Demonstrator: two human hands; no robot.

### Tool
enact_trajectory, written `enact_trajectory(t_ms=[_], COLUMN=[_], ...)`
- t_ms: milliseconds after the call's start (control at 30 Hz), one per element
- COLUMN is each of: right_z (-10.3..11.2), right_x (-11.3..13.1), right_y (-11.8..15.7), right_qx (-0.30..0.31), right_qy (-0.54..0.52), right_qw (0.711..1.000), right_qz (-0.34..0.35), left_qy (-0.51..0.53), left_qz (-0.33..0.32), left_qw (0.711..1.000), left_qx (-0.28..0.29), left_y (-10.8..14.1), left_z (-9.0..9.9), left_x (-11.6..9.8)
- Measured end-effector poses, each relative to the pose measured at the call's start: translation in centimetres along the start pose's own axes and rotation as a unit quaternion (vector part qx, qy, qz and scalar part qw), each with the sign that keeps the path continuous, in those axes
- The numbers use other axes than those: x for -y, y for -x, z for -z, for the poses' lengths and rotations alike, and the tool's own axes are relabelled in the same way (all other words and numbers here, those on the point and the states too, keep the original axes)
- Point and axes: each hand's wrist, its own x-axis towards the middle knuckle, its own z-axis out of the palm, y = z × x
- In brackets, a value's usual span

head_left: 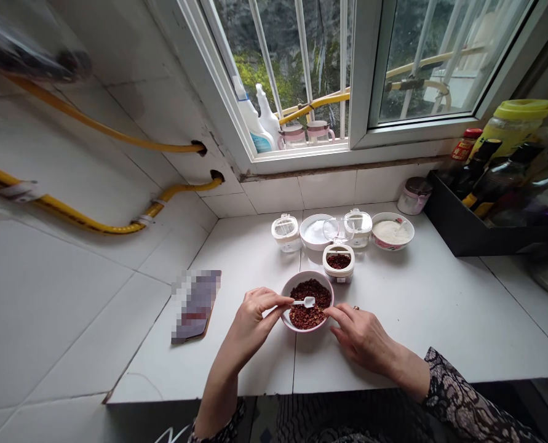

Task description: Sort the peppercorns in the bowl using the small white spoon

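Head view | left hand: fingers pinching spoon over bowl | right hand: fingers half-curled at rim, grip unclear | step: likely scooping | next calls for: dipping spoon

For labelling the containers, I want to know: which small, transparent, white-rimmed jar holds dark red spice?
The front jar, nearest the round pink-and-white bowl; the rear-left jar and rear-right jar show no red contents.

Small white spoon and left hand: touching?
Touching. The head view shows the small white spoon pinched by its handle end in the left hand.
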Motion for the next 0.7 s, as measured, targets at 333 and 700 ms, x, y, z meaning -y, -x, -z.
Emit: enact_trajectory(t_ms=[333,700], right_z=[-0.2,0.2], right_x=[0.0,0.1], right_y=[0.1,-0.1], right_qx=[-0.002,-0.003], right_qy=[0.002,0.004], right_qw=[1.000,1.000], right_qz=[-0.001,0.007], left_qy=[0.025,0.018], left_qz=[0.018,0.016], left_qw=[0.999,1.000], left_qx=[0.036,-0.013], left_y=[-0.8,0.1], left_z=[-2.0,-0.7], left_x=[-0.4,0.1])
